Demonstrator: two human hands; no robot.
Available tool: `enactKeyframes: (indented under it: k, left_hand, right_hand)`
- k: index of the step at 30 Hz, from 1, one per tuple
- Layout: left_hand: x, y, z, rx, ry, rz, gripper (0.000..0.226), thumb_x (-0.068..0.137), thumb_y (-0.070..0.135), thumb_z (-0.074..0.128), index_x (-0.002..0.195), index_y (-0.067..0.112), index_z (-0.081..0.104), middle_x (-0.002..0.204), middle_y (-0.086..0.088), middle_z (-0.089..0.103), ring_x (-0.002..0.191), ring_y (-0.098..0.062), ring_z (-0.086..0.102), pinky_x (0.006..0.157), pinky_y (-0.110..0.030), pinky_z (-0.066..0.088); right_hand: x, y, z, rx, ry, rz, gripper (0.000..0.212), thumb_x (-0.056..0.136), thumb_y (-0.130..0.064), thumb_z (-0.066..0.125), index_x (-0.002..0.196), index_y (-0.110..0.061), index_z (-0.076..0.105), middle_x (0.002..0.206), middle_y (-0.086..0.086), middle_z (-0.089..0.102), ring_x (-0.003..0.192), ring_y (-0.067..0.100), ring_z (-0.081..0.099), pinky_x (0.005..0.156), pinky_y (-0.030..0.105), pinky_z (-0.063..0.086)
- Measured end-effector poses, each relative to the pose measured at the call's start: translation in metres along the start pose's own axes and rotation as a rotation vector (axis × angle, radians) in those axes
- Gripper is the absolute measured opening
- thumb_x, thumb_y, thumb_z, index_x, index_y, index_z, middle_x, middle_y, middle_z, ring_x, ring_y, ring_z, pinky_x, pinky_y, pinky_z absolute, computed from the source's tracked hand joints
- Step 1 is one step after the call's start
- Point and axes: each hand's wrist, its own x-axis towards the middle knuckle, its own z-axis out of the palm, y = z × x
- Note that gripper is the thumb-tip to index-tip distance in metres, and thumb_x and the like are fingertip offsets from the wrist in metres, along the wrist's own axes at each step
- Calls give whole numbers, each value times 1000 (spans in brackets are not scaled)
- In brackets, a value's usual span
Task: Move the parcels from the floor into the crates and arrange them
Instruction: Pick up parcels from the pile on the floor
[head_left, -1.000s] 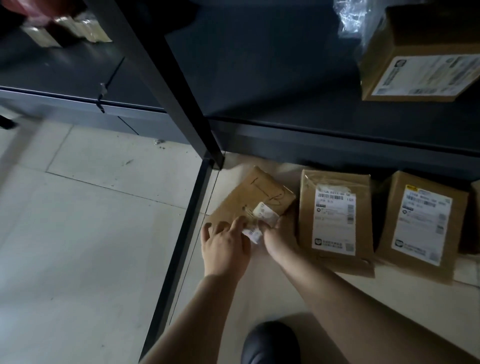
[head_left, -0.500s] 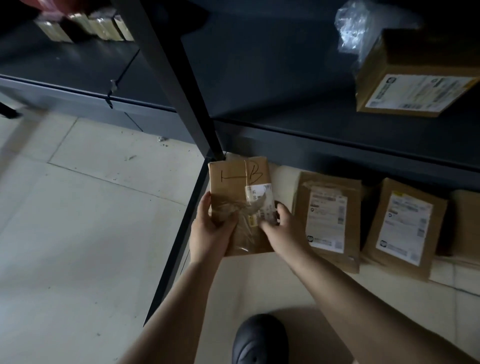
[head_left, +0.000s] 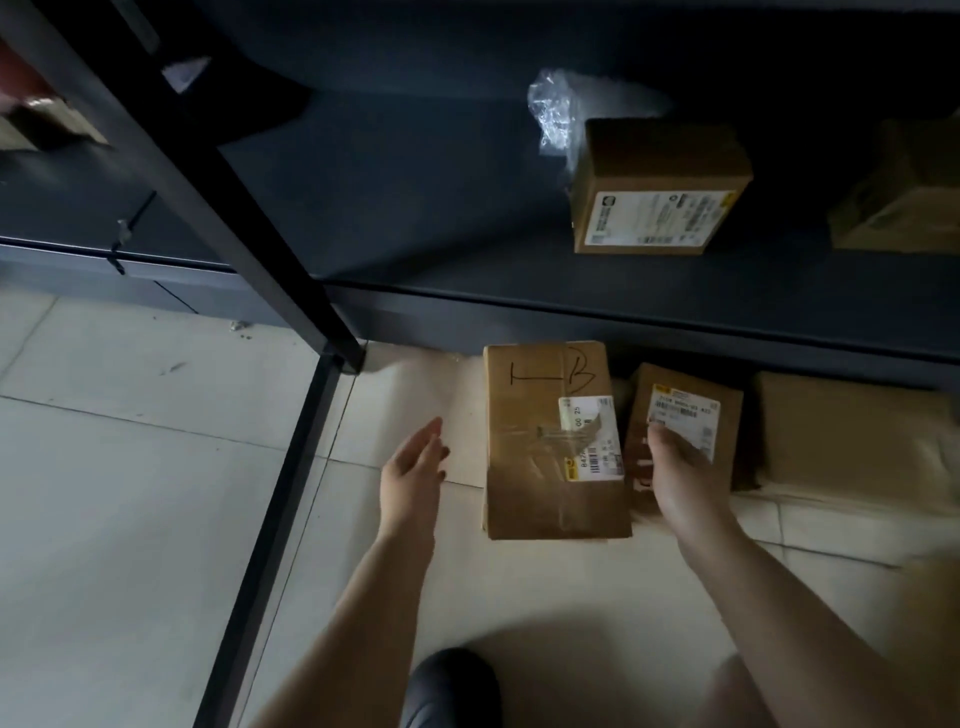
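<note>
A brown parcel marked "B" (head_left: 540, 467) lies flat on the floor between my hands, just in front of the lowest shelf. My left hand (head_left: 413, 478) hovers to its left with straight fingers, not touching it. At the parcel's right edge is my right hand (head_left: 675, 478), its fingers dipping into the gap beside a smaller labelled parcel (head_left: 685, 410); it holds nothing that I can see. A plain brown parcel (head_left: 852, 431) lies further right under the shelf. No crate is in view.
A dark metal shelf (head_left: 623, 312) spans the back, carrying a labelled box (head_left: 660, 187), a second box (head_left: 904, 208) and crumpled plastic wrap (head_left: 553, 109). Its slanting black post (head_left: 208, 182) and floor rail (head_left: 275, 519) stand to the left. My shoe (head_left: 452, 686) is at the bottom.
Both hands held the "B" parcel lifted half a second ago. Now it lies further right, where the middle labelled parcel lay, and both hands have let go and drawn apart.
</note>
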Motion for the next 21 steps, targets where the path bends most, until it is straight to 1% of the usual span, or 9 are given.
enactKeyframes:
  k: [2,4,6,8,10,13,17,19,21]
  left_hand:
    - [5,-14,-2,51,-58,-155,41,94,26,53,135,19,48,133,-5,54,118,-22,52,100,-37,40]
    - [3,-24,6,128,-208,-310,62,85,50,57,139,21,44,141,0,48,131,-21,43,111,-41,31]
    - [2,-26,16,134,-307,-380,72,77,69,52,133,23,52,135,2,55,128,-18,47,112,-41,31]
    - [0,-17,21,119,-249,-365,58,86,64,43,118,20,63,113,1,66,104,-13,58,95,-32,44]
    - [-4,-3,17,117,-200,-343,51,87,60,43,106,19,67,99,0,68,90,-12,60,81,-28,48]
    - [-34,38,1,110,-154,-325,56,76,68,47,99,22,68,99,0,68,93,-16,61,90,-35,48]
    - [-113,117,-26,51,-111,-335,40,84,65,43,93,32,63,106,3,68,102,-18,60,102,-47,42]
    - [-166,162,-39,15,-85,-343,35,86,62,44,91,34,63,111,1,67,106,-21,60,101,-47,43]
    - [-224,213,-51,19,-56,-343,43,82,66,46,98,30,64,108,2,68,101,-21,61,99,-46,45]
  right_hand:
    - [12,6,3,31,-32,63,40,100,-40,32,121,-17,57,129,7,56,120,30,51,106,46,36]
    - [20,15,12,89,-172,129,33,99,-39,35,101,-17,60,118,11,62,113,31,55,104,49,38]
    - [23,19,20,233,-263,192,29,95,-43,43,96,-20,61,117,11,63,113,30,55,106,49,39]
    - [22,15,23,333,-267,234,32,94,-44,46,104,-17,61,117,11,64,115,29,55,107,47,38]
    - [18,4,22,368,-294,216,29,95,-42,45,95,-18,61,103,7,66,114,29,55,108,47,37]
    - [-5,-33,10,377,-394,148,29,89,-51,50,91,-26,65,101,3,68,113,27,57,107,48,38]
    - [-63,-102,-32,309,-558,58,59,64,-71,66,107,-30,72,113,0,70,116,23,59,108,48,37]
    - [-108,-138,-61,266,-589,32,55,69,-68,64,108,-29,71,110,-2,72,114,22,60,106,48,39]
    - [-163,-180,-95,258,-578,25,49,77,-61,60,107,-23,71,91,-5,76,101,23,63,97,44,45]
